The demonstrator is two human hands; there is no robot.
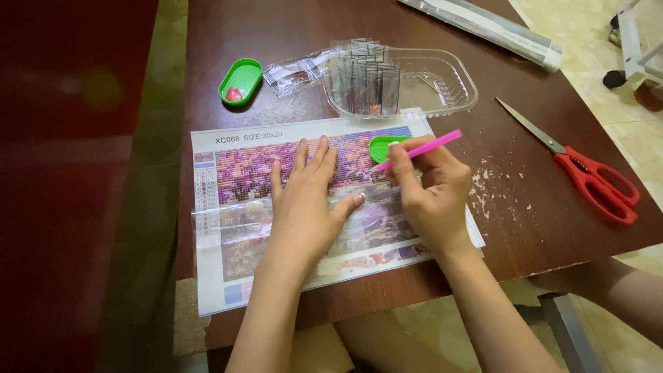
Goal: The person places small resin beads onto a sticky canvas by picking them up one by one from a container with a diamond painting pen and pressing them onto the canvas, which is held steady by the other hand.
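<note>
A diamond-painting canvas with a purple bead picture and a white border lies on the brown table, its lower half under a clear film. My left hand rests flat on the canvas, fingers spread, holding nothing. My right hand grips a pink applicator pen, whose tip points down-left toward the canvas beside a small green tray that sits on the picture's upper right.
A clear plastic container holds several small bead packets. A second green tray with red beads sits at the upper left. Red-handled scissors lie to the right. A rolled plastic-wrapped package lies at the far edge.
</note>
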